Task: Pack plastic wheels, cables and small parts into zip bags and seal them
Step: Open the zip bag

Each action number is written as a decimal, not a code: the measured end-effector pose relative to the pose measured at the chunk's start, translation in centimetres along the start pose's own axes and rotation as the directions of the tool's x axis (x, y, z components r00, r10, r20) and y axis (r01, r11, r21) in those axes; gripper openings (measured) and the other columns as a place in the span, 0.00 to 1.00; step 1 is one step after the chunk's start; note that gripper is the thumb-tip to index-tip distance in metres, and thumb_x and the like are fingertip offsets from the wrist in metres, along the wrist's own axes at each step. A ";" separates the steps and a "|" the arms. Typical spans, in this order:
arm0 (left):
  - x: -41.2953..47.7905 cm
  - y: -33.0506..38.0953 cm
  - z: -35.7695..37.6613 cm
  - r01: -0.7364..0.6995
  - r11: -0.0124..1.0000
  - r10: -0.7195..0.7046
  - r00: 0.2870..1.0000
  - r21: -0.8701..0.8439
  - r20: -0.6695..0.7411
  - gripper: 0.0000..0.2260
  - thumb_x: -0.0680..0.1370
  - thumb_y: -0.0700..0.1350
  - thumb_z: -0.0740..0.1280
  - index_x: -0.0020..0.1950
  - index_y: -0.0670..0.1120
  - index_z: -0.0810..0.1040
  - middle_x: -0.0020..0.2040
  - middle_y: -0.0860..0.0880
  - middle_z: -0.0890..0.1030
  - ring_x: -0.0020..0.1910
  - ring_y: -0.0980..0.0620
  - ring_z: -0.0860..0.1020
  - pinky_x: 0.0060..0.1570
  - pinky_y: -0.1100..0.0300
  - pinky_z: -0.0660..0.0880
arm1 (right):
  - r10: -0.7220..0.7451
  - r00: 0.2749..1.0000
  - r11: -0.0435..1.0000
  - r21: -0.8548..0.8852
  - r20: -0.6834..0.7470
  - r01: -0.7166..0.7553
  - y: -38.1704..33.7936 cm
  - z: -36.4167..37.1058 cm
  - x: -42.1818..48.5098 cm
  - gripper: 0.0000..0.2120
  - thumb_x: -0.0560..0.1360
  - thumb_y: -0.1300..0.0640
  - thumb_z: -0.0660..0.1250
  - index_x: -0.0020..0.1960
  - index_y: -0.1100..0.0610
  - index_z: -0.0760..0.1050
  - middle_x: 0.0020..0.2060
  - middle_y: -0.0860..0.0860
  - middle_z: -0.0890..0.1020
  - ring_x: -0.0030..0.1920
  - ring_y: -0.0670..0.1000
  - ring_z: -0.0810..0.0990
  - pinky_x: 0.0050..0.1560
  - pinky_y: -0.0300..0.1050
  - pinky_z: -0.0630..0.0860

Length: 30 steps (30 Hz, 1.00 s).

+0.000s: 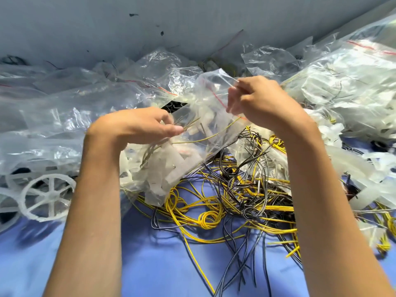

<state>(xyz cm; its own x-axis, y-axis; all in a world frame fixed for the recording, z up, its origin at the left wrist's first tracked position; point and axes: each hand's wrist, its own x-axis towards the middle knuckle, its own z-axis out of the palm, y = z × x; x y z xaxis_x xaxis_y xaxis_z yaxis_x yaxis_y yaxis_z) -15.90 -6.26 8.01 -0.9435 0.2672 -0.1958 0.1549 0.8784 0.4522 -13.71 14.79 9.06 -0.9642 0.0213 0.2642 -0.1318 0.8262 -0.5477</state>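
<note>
White spoked plastic wheels [48,196] lie at the left edge of the blue-covered tabletop [150,264], partly under clear film. Crumpled clear bags [85,99] bank up along the far edge. Left of centre, the left grip [137,125] is pinched, thumb against fingers, on a few thin yellowish cables [205,136] running into a clear zip bag [212,86] with a red strip. Whether the fingers are inside the bag's mouth cannot be told. The bag hangs raised above the middle of the tabletop, its lower half filled with translucent white small parts [162,168]. The right grip [257,101] pinches the bag's upper rim and holds it up. Beneath it, a loose tangle of yellow and black cables [242,202] sprawls toward the right edge. Filled zip bags [351,82] pile at the far right corner, with loose white plastic pieces [381,181] just in front.
</note>
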 end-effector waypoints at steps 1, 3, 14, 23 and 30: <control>0.0 0.0 -0.1 -0.011 0.999 0.012 1.000 0.032 -0.023 0.14 0.77 0.57 0.63 0.44 0.46 0.76 0.36 0.52 0.76 0.34 0.57 0.71 0.32 0.64 0.65 | 0.000 1.000 1.000 0.006 -0.006 0.000 0.1 0.1 0.0 0.11 0.77 0.58 0.57 0.41 0.56 0.77 0.42 0.52 0.84 0.49 0.52 0.80 0.47 0.44 0.75; 0.0 0.0 -0.5 -0.028 0.998 0.031 0.998 0.060 -0.056 0.17 0.78 0.57 0.62 0.40 0.44 0.75 0.31 0.51 0.73 0.29 0.57 0.69 0.26 0.64 0.64 | 0.002 0.999 1.000 0.025 -0.032 -0.001 0.4 0.3 0.2 0.13 0.80 0.55 0.55 0.40 0.54 0.73 0.43 0.51 0.84 0.50 0.53 0.80 0.51 0.48 0.76; -1.7 1.2 -1.5 -0.119 0.993 0.119 0.993 0.018 0.021 0.24 0.73 0.63 0.62 0.32 0.42 0.74 0.26 0.49 0.80 0.23 0.58 0.75 0.25 0.66 0.65 | 0.110 0.990 0.967 0.220 0.084 -0.126 1.4 0.7 1.2 0.34 0.77 0.34 0.52 0.40 0.64 0.78 0.36 0.54 0.85 0.45 0.56 0.83 0.55 0.57 0.78; -1.5 1.6 -1.0 -0.087 0.994 0.085 0.996 0.065 0.030 0.21 0.77 0.59 0.60 0.38 0.41 0.73 0.32 0.50 0.83 0.33 0.55 0.80 0.34 0.63 0.69 | 0.022 0.989 0.989 0.143 0.144 -0.042 1.2 0.1 0.5 0.30 0.80 0.42 0.56 0.39 0.67 0.79 0.34 0.55 0.85 0.37 0.54 0.85 0.45 0.48 0.80; -1.6 1.4 -1.2 -0.154 0.988 0.155 0.988 0.032 -0.028 0.10 0.80 0.48 0.62 0.42 0.44 0.72 0.33 0.52 0.83 0.30 0.56 0.77 0.23 0.67 0.64 | -0.124 0.958 0.989 0.106 0.258 0.100 0.6 -0.5 -0.4 0.29 0.81 0.45 0.53 0.39 0.71 0.71 0.36 0.63 0.83 0.40 0.62 0.83 0.44 0.55 0.79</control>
<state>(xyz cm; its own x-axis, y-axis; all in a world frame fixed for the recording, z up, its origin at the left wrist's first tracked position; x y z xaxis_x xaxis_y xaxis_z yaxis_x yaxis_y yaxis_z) -14.54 -5.94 9.94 -0.9160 0.3888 -0.0992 0.3075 0.8389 0.4491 -13.27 15.52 9.04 -0.9668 -0.2277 0.1160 -0.2509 0.7598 -0.5997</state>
